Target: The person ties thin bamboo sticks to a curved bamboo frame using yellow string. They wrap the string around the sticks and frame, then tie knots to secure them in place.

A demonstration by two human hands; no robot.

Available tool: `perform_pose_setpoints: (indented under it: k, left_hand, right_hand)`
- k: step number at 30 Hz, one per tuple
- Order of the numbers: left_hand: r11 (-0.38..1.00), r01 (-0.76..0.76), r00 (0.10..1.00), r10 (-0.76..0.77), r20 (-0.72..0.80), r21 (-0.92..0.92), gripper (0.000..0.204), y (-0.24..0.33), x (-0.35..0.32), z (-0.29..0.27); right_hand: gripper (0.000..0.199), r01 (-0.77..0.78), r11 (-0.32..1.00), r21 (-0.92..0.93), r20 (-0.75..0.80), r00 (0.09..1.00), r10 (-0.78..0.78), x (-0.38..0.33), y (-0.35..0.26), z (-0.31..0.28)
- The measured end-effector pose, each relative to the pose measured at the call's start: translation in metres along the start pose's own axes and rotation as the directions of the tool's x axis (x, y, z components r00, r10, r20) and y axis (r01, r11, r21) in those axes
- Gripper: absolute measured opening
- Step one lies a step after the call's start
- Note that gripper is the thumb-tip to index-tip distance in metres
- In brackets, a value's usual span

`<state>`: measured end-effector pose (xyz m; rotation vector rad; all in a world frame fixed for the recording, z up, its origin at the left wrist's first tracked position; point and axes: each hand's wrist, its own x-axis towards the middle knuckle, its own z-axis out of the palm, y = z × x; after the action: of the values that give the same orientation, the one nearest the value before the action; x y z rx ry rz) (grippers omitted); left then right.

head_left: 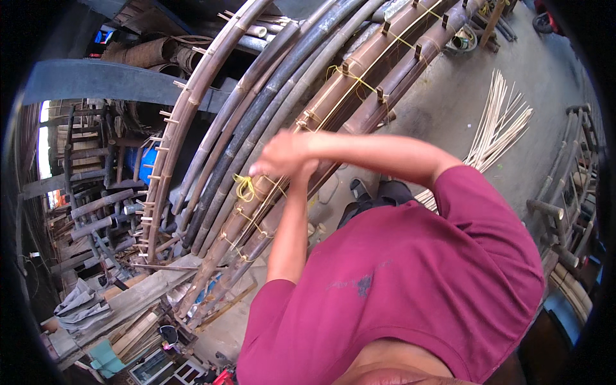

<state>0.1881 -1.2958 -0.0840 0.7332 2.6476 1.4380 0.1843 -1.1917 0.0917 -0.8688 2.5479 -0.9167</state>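
My right hand (pixel 280 154) crosses over my left and is closed above a long split bamboo pole (pixel 367 56). It is slightly blurred, and whatever its fingers grip is hidden. Only a little of my left hand (pixel 307 171) shows under the right wrist; its fingers are out of sight. A looped bundle of yellow cord (pixel 244 188) hangs at the pole just below my right hand. Beside it runs a second bamboo pole (pixel 391 86). Yellow cord ties both poles at intervals, and short dark pegs (pixel 418 51) stand up along them.
More bamboo poles (pixel 256 106) lie to the left, and one (pixel 183 122) carries short rungs. Thin bamboo sticks (pixel 497 128) are spread on the concrete floor at the right. Bamboo frames (pixel 564 186) stand at the far right. Planks (pixel 138 292) and clutter fill the lower left.
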Motion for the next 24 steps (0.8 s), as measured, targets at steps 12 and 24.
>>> perform_pose_setpoints:
  k: [12, 24]
  left_hand:
    - [0.921, 0.306, 0.937, -0.336, 0.097, 0.239, 0.033, 0.045, 0.009, -0.018]
    - [0.968, 0.149, 0.949, -0.083, -0.305, 0.201, 0.026, 0.054, 0.128, -0.039]
  right_hand:
    - [0.038, 0.077, 0.95, 0.302, 0.193, 0.971, -0.14, -0.147, 0.041, 0.047]
    - [0.043, 0.088, 0.994, 0.061, -0.304, 0.95, -0.065, -0.169, 0.073, 0.143]
